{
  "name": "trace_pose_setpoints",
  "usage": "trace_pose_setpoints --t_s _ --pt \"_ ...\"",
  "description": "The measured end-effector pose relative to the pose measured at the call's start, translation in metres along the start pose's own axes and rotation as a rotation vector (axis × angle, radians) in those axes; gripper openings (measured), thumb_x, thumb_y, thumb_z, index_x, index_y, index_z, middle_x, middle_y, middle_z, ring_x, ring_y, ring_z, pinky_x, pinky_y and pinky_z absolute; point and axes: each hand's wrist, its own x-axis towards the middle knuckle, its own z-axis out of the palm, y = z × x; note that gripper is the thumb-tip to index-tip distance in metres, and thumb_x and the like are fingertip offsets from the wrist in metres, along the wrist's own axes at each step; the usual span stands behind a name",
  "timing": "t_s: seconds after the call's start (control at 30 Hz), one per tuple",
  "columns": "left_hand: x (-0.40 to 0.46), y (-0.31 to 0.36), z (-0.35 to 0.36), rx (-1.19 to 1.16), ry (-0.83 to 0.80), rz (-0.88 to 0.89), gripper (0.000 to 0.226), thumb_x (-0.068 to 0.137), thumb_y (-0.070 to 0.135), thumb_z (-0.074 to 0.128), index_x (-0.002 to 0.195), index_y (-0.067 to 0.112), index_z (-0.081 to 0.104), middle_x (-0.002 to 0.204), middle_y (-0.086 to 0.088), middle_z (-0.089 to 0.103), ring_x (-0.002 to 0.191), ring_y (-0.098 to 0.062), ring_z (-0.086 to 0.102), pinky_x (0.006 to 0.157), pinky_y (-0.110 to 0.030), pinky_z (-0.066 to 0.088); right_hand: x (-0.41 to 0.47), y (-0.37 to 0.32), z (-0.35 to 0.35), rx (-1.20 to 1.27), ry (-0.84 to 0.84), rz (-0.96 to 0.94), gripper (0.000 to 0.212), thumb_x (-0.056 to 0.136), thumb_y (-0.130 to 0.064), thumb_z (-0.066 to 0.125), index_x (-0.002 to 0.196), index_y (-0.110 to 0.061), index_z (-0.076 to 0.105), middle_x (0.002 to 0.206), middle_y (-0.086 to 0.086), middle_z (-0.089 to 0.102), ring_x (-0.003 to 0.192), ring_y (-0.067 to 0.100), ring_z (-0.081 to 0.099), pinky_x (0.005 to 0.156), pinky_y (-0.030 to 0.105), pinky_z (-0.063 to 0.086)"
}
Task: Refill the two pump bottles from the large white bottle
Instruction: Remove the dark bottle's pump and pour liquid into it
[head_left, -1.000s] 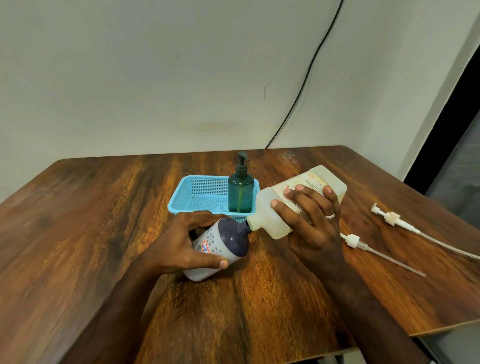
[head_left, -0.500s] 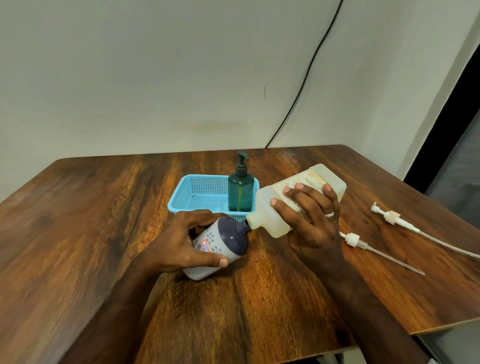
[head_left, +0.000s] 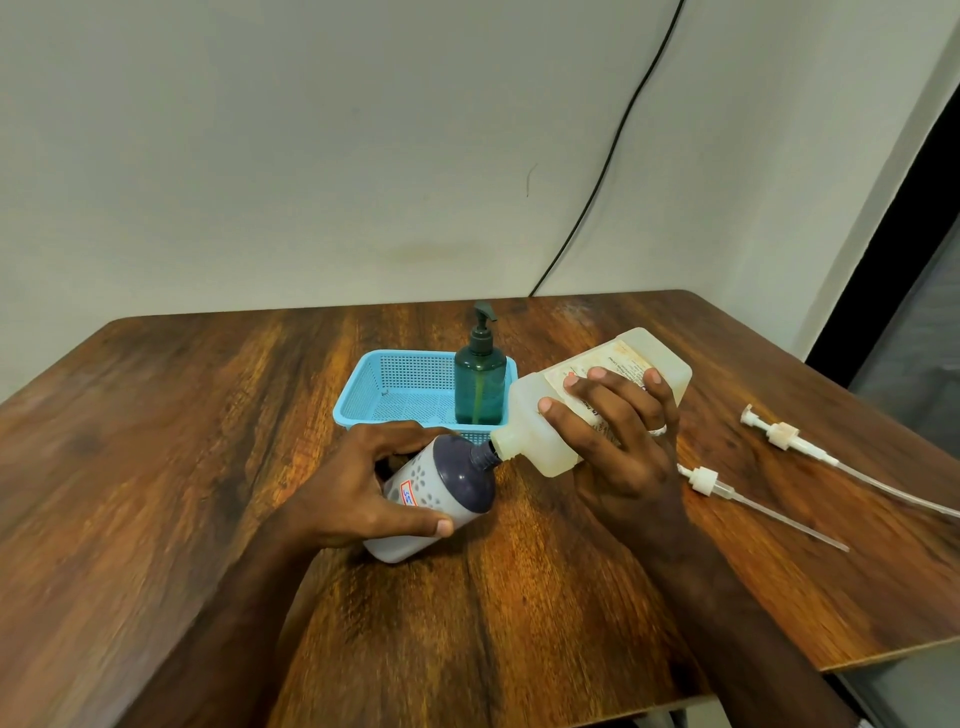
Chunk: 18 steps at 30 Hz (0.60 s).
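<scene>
The refill looks to be in its second half, as far as I can judge. The dark green translucent pump bottle (head_left: 480, 382) stands upright in the light blue plastic mesh basket (head_left: 387, 392) with its pump head already screwed on, so it is probably finished, though I cannot read its level for sure. The second one, a grey round bottle with a dark navy shoulder and a flower pattern (head_left: 436, 496), has no pump on it and is being filled.

The left hand (head_left: 366, 488) is clamped round this grey bottle and holds it tilted, the neck pointing toward 2 o'clock. The right hand (head_left: 618, 431) grips the large white translucent rectangular bottle (head_left: 587, 400), tipped down so that its spout meets the grey bottle's neck; the two mouths touch. Whether liquid runs at this instant is too small to tell. The white bottle shows a worn paper label and a yellowish tint at its lower side.

On the brown wooden table (head_left: 208, 467), at 3 o'clock from the hands, lie two white pump heads with long clear tubes, the nearer one (head_left: 706, 480) just beside the right wrist, the farther one (head_left: 779, 434) well apart. What remains, I think: to end the pour, put each pump back, and set the grey bottle in place.
</scene>
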Motion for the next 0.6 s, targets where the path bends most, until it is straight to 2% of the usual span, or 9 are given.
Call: trace_pose_setpoints --t_s 0.07,0.2,0.37,0.5,0.6 --pt "-0.0002 -0.0011 -0.0001 0.002 -0.004 0.005 0.062 0.066 0.047 0.085 0.12 0.022 0.069 0.108 0.001 0.072 0.097 -0.023 0.067 0.068 -0.037 0.054 -0.0002 0.0004 0.0006 -0.006 0.001 -0.001 0.064 0.081 -0.019 0.082 0.136 -0.023 0.049 0.136 0.007 0.049 0.13 0.03 0.046 0.12 0.049 0.019" --pt "-0.0007 -0.0023 -0.0007 0.013 0.0 -0.007 0.063 0.066 0.05 0.084 0.12 0.021 0.069 0.11 0.0 0.071 0.099 -0.024 0.067 0.07 -0.046 0.055 0.0003 0.0002 0.001 -0.009 0.006 -0.006 0.069 0.078 -0.018 0.086 0.136 -0.023 0.049 0.136 0.007 0.049 0.13 0.03 0.046 0.12 0.049 0.019" --pt "-0.0008 -0.0025 -0.001 0.026 -0.001 -0.014 0.059 0.065 0.05 0.085 0.116 0.023 0.07 0.106 0.0 0.072 0.096 -0.024 0.067 0.068 -0.047 0.054 0.0013 0.0003 0.0009 -0.006 0.016 -0.01 0.069 0.077 -0.018 0.087 0.135 -0.022 0.05 0.135 0.007 0.049 0.129 0.03 0.047 0.121 0.048 0.019" --pt "-0.0008 -0.0019 -0.0012 0.021 0.0 -0.015 0.058 0.065 0.049 0.085 0.115 0.024 0.07 0.105 0.002 0.071 0.096 -0.023 0.067 0.067 -0.044 0.054 0.0011 0.0009 0.0009 -0.006 0.006 -0.009 0.064 0.081 -0.019 0.083 0.136 -0.023 0.05 0.136 0.007 0.049 0.13 0.03 0.046 0.12 0.05 0.021" --pt "-0.0003 -0.0024 -0.0014 0.017 0.0 -0.014 0.06 0.065 0.047 0.087 0.117 0.022 0.07 0.107 0.0 0.072 0.097 -0.024 0.067 0.068 -0.045 0.054 0.0025 -0.0005 0.0004 0.005 0.005 -0.014 0.05 0.09 -0.022 0.07 0.135 -0.023 0.05 0.136 0.007 0.049 0.13 0.03 0.046 0.12 0.049 0.019"
